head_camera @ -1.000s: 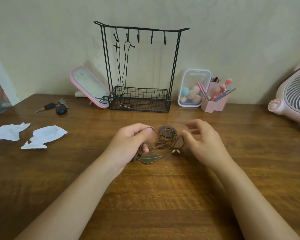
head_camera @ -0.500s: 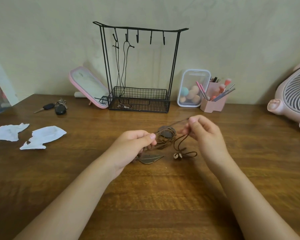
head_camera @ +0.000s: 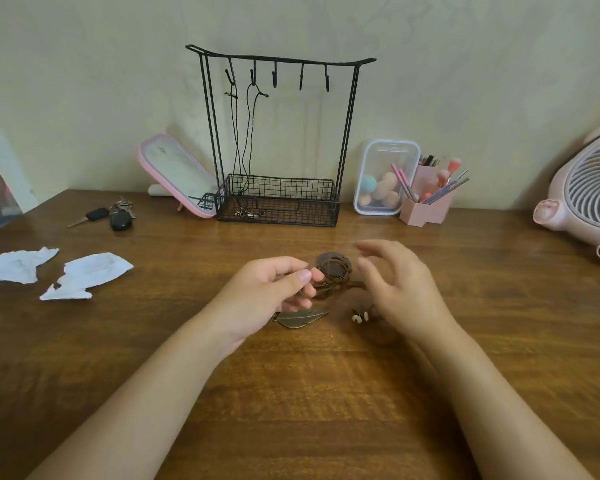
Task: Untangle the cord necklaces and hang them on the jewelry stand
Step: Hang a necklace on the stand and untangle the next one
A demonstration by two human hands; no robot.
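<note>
One black wire jewelry stand is the biggest thing here. It stands at the back of the worktop against the wall, straight beyond the hands, and two black cord necklaces hang from its two left hooks with their pendants down in the mesh basket. A pink fan sits at the far right edge, partly out of view. A pink-framed mirror leans back just left of the stand, its lower corner at the basket. Right of the stand are a clear lidded box of makeup sponges and, touching it, a pink holder of brushes. Two torn paper scraps lie well to the left, with a bunch of keys behind them. The left hand has its fingers curled, and thumb and forefinger pinch the tangle of brown cord necklaces, which lies mid-worktop between the hands, wound over a round dark pendant. The right hand hovers just beside the tangle, blurred, with fingers spread and holding nothing, and it hides part of the cord. A metal leaf pendant lies under the left hand's edge, and small pale beads lie by the right palm. The worktop is dark brown wood grain and the wall is plain pale cream.
</note>
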